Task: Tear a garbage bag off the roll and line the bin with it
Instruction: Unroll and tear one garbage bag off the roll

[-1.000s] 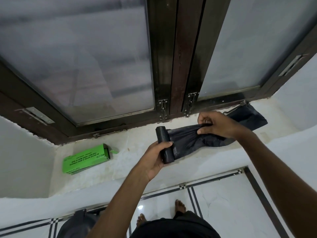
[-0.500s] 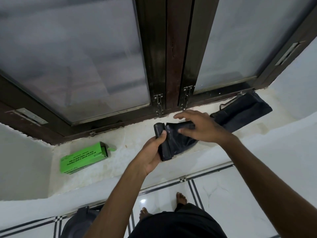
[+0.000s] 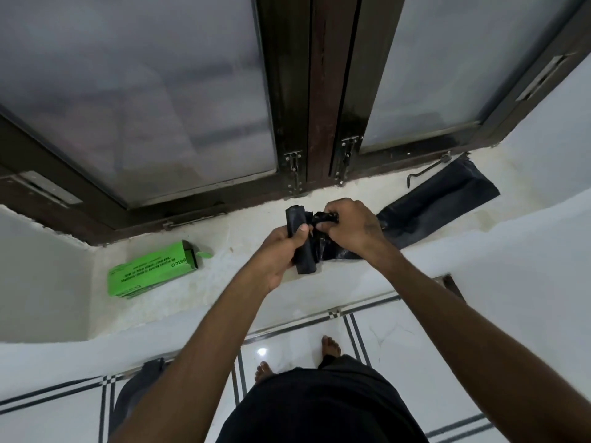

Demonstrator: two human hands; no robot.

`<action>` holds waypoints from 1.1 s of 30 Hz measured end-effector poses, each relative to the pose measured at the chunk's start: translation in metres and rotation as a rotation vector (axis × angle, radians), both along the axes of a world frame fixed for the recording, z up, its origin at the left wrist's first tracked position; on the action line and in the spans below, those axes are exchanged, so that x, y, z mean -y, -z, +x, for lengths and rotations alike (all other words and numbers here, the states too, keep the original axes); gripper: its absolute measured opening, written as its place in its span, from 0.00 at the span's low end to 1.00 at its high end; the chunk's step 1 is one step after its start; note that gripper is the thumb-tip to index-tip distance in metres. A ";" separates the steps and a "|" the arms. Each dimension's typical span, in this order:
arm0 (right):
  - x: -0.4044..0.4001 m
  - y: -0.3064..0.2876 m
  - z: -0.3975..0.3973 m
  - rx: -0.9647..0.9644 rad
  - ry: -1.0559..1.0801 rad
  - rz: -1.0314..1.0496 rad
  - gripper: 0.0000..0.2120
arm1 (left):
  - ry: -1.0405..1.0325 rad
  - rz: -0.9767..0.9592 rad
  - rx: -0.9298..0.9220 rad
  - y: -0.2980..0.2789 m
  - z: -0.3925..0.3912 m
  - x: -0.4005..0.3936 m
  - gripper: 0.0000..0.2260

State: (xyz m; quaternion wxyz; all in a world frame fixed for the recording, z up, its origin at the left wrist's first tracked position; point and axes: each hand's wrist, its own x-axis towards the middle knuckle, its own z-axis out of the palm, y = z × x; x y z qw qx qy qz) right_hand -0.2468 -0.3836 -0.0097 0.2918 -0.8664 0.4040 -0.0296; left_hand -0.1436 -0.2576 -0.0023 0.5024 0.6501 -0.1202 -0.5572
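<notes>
left hand (image 3: 278, 247) grips roll (image 3: 299, 241); right hand (image 3: 351, 228) pinches bag (image 3: 431, 206).

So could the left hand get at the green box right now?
Probably not at once: the left hand grips the bag roll. The green box lies unobstructed on the sill to its left.

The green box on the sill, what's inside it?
The green box lies on the window sill with its end flap open, but the opening shows only dark. Whether anything is inside cannot be seen.
</notes>
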 end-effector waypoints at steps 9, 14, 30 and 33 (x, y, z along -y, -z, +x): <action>0.038 0.003 -0.037 -0.125 0.150 -0.222 0.09 | -0.169 -0.095 -0.026 -0.019 0.041 -0.011 0.09; 0.037 0.008 -0.029 -0.102 0.089 -0.351 0.13 | -0.219 -0.073 -0.033 -0.020 0.038 -0.010 0.10; 0.006 -0.010 -0.002 0.156 0.339 -0.023 0.19 | -0.419 -0.168 -0.086 -0.016 0.000 0.014 0.08; 0.013 -0.010 -0.009 0.098 0.351 -0.232 0.06 | -0.455 -0.153 -0.136 -0.017 0.004 0.013 0.08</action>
